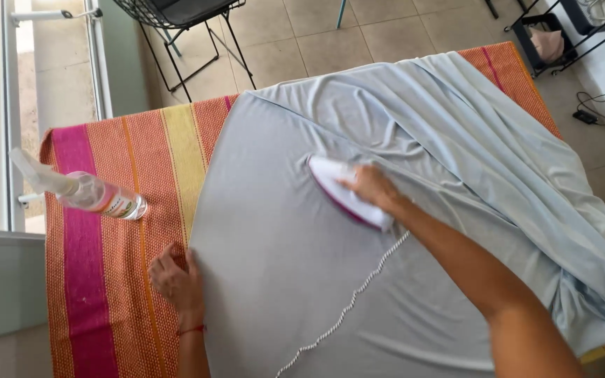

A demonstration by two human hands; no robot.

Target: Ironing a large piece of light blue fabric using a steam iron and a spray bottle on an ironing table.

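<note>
A pale grey-blue cloth (281,252) lies spread over a table covered with an orange, pink and yellow striped cover (106,245). My right hand (372,187) grips a white iron with a purple edge (341,192), its soleplate flat on the cloth near the middle. The iron's white braided cord (348,304) trails toward me across the cloth. My left hand (176,276) rests at the cloth's left edge, fingers curled on the hem and pressing it against the cover. The right part of the cloth is bunched in folds (526,182).
A clear spray bottle (82,190) stands on the striped cover at the left. Beyond the table are a black wire-frame chair (183,28), a tiled floor, a black rack (547,42) at top right and a cable on the floor (589,112). A window frame runs along the left.
</note>
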